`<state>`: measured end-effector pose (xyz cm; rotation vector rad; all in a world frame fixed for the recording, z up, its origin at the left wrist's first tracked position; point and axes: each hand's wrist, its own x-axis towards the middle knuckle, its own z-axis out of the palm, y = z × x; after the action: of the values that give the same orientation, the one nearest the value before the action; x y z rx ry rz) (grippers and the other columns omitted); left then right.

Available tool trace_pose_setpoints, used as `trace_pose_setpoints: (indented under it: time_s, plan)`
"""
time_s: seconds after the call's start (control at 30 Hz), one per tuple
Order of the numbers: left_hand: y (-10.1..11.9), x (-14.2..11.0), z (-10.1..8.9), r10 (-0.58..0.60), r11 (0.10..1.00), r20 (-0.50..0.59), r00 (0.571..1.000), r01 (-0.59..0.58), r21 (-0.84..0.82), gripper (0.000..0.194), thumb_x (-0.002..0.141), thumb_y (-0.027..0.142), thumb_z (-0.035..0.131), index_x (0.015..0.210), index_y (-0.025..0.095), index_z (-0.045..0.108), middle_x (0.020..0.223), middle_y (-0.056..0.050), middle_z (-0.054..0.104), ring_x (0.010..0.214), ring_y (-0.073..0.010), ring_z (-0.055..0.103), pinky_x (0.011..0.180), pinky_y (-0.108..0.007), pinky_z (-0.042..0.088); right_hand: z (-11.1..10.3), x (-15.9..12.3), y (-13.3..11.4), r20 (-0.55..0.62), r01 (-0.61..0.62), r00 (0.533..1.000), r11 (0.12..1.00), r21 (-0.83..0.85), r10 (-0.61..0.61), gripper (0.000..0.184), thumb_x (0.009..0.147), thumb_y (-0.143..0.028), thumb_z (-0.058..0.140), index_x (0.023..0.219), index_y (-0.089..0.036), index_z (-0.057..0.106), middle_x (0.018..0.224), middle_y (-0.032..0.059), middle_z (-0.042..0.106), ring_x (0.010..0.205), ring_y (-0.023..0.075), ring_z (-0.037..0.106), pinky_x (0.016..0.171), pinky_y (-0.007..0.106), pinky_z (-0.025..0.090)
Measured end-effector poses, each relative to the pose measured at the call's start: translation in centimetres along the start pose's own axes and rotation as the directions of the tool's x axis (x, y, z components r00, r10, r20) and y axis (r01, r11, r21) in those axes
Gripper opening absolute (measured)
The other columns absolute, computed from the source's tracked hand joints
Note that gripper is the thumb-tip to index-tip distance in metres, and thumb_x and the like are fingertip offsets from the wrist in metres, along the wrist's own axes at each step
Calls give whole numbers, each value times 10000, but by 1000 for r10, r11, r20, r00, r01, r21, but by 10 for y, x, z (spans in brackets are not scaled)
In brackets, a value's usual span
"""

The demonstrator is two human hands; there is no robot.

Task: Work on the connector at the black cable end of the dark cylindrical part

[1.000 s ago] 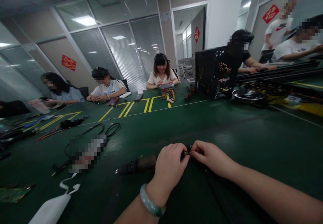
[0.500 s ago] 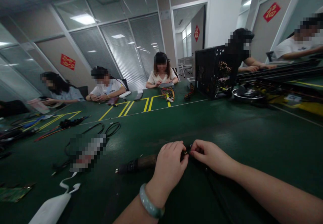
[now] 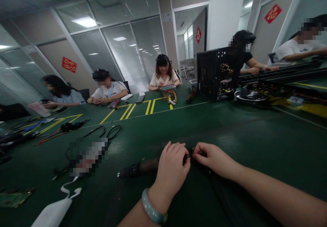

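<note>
A dark electric screwdriver (image 3: pixel 146 166) with a brownish grip and a metal tip points left, low over the green table. My left hand (image 3: pixel 171 172), wearing a pale green bangle, is closed around its rear end and covers much of it. Close by, my right hand (image 3: pixel 208 153) pinches the end of a black cable (image 3: pixel 217 187), which runs under the hand and down toward me. The fingertips of both hands nearly meet at the tool's back end. Whether the cable end touches the screwdriver is hidden by the fingers and dim light.
To the left lie a blurred-out power strip (image 3: pixel 89 157) with black cords, a white object (image 3: pixel 52 211) with a strap, and a green circuit board (image 3: pixel 15 199). A black computer case (image 3: pixel 208 75) and a round metal dish (image 3: pixel 251 95) stand at right. Several people sit around the table.
My hands stay almost in place. The left fingers have lifted and spread slightly, and the small end piece between the two hands has shifted a little.
</note>
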<state>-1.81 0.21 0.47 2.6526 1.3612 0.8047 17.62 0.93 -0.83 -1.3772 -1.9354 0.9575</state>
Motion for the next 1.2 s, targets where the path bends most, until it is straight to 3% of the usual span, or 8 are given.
trace_pose_setpoints:
  time_s: [0.57, 0.73, 1.03, 1.2]
  plan:
    - [0, 0, 0, 17, 1000, 10, 1000, -17, -21, 179, 822, 114, 591, 943, 246, 593, 1240, 0, 600, 1231, -222, 489, 1141, -514, 213, 3, 1, 5, -3, 3, 1000, 1000, 17, -3, 109, 878, -296, 576, 838, -201, 611, 738, -26, 645, 655, 132, 572, 561, 212, 397]
    - [1, 0, -2, -10, 1000, -3, 1000, 10, -10, 74, 839, 220, 611, 911, 231, 596, 1272, -40, 580, 1283, -256, 439, 1140, -568, 172, 2, 1, 4, -3, 4, 1000, 1000, 24, -4, 117, 875, -303, 582, 839, -196, 614, 752, -19, 650, 676, 139, 580, 577, 218, 407]
    - [0, 0, -3, 21, 1000, 19, 1000, -21, 10, 157, 833, 148, 601, 962, 237, 588, 1304, -26, 560, 1308, -237, 418, 1148, -561, 169, -1, -1, -1, 7, 2, 1000, 1000, 27, -2, 123, 881, -299, 572, 840, -191, 614, 752, -15, 644, 670, 136, 575, 580, 218, 413]
    - [0, 0, -2, 14, 1000, 6, 1000, -14, 14, 76, 836, 170, 602, 892, 219, 585, 1297, -46, 565, 1308, -254, 418, 1142, -569, 172, 0, -1, 1, 6, 2, 1000, 1000, 26, -2, 129, 883, -307, 569, 842, -193, 612, 751, -14, 647, 667, 139, 577, 572, 219, 411]
